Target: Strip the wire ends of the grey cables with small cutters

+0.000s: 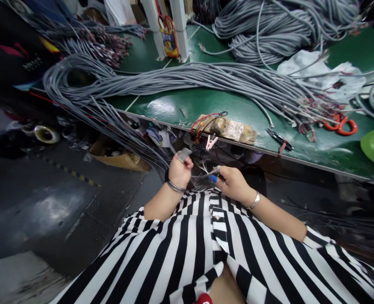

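Observation:
My left hand (180,172) is closed in front of the bench edge, with a pale grey piece at its fingertips that is too blurred to name. A thin grey cable (203,175) runs from it across to my right hand (233,181). My right hand is closed too, pinching the cable's end between thumb and fingers. A small blue piece (212,179) shows under those fingers; its kind is unclear. Loose pale wires (202,166) stick up between the hands. Long grey cables (136,137) hang from the bench down toward my left hand.
A thick bundle of grey cables (174,78) lies along the green bench (161,103). Near its front edge are a taped block (234,130), a pink clip (211,142), black snips (279,139) and orange-handled scissors (342,124). A cardboard box (120,158) stands below.

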The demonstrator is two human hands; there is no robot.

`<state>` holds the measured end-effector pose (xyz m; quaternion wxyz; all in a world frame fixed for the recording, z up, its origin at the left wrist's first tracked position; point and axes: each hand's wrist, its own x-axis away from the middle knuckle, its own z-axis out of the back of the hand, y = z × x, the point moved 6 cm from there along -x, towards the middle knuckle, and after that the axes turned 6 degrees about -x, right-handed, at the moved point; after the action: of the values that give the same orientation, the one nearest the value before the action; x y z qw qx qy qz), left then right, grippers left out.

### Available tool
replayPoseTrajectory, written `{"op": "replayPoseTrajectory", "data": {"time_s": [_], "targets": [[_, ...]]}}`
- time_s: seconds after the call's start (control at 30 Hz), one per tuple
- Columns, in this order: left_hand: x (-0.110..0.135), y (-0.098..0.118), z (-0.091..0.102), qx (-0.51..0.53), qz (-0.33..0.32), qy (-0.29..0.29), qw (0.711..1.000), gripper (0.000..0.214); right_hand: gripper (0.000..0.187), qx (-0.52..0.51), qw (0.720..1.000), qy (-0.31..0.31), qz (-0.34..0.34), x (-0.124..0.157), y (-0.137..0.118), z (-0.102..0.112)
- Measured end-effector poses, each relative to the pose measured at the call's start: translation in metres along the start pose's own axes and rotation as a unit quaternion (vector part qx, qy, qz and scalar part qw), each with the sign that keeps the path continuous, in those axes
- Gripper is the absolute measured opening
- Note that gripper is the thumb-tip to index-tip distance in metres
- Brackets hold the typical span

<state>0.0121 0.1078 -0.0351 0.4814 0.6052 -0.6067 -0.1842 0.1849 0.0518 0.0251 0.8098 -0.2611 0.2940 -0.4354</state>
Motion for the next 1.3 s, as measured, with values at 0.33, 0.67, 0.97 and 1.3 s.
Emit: {"op": "replayPoseTrajectory", "data": {"time_s": [0.33,0.67,0.97,1.3], "targets": [[0.045,-0.005,-0.017,-0.356,-0.167,-0.296,0.870,0.034,0.018,-0.116,0.986,0.102,-0.065,-0.009,0.016,0.006],[0.039,-0.010,-0.010,-0.302,-0.096,-0.192,0.929,0.017,0.018,0.067,0.992,-0.007,0.110,-0.012,-0.034,-0.009],[0.041,0.008,0.016,-0.038,0.019,-0.218,0.975,0.026,0.017,-0.167,0.980,0.019,0.106,-0.015,-0.041,0.015],[0.066,-0.018,0.019,-0.055,0.124,-0.315,0.939,0.034,0.017,-0.106,0.988,-0.011,0.111,-0.030,-0.043,-0.017]]}}
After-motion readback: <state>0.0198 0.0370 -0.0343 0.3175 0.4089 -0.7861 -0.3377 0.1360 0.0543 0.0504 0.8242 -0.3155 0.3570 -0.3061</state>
